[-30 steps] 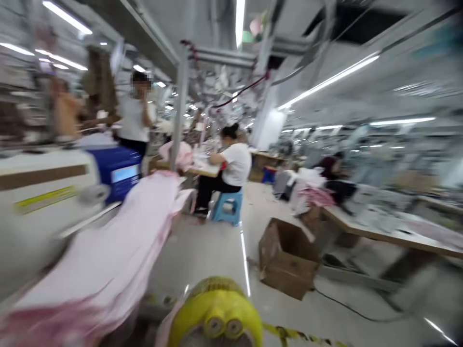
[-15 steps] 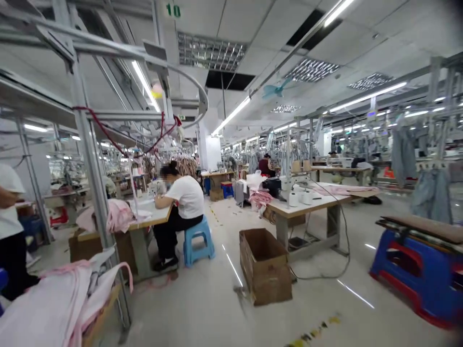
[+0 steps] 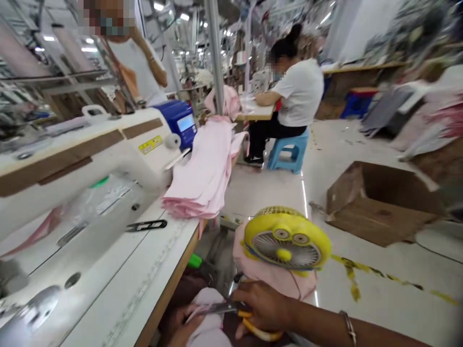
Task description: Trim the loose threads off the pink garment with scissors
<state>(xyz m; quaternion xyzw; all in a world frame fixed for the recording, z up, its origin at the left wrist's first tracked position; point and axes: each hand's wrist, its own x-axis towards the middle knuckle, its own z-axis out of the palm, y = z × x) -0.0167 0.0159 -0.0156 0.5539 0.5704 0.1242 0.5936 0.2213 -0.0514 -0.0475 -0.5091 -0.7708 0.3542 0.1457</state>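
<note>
Sewing machine (image 3: 72,159) w/ pink fabric stack (image 3: 206,168) at my bench; yellow fan (image 3: 285,238) below. My right hand (image 3: 264,308) grips scissors (image 3: 235,313), left hand (image 3: 177,325) pinching pink piece (image 3: 208,323) in lap. Blur risks a miscut.

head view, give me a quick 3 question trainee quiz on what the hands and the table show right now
1. True or false: the right hand grips scissors with yellow handles.
2. What does the left hand touch? A) pink fabric piece B) a cardboard box C) a blue stool
3. Fill in: the black thread snips lie on the white ____ beside the sewing machine.

Key
1. True. The fingers go through the yellow handles, blades pointing toward the left hand.
2. A. The left hand holds the pale pink piece low, below the table edge.
3. Table. The snips lie flat, near the stack of pink fabric.
</note>
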